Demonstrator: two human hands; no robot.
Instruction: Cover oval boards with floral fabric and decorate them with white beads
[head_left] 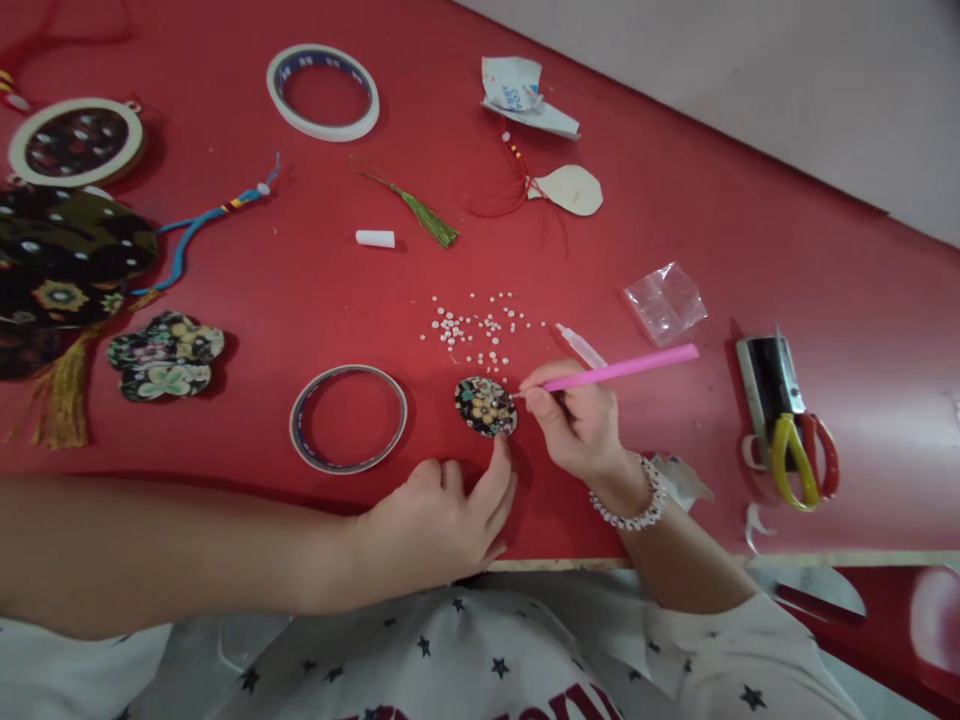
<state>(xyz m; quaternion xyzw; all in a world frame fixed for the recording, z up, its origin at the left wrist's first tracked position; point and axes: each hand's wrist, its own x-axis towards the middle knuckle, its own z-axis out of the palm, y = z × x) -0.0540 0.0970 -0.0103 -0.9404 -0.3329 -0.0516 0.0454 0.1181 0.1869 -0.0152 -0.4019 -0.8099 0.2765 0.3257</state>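
Observation:
A small oval piece (480, 405) covered in dark floral fabric lies on the table. My left hand (457, 520) rests below it, most fingers curled, a fingertip holding the piece's lower edge. In my right hand (577, 425) a slim pink pen-like stick (622, 369) is pinched between thumb and fingers, its thin tip at the oval's right edge. Small white pearl beads (487, 325) lie scattered just above the oval. Behind the stick is a small white glue tube (581, 346) with a narrow nozzle.
Tape rolls (349, 468) (322, 132) lie to the left. Scissors (795, 450) sit at right by a clear plastic bag (666, 303). A white cap (375, 239), green tassel (427, 215), flower-shaped fabric piece (166, 357) and red-corded tag (570, 190) are around.

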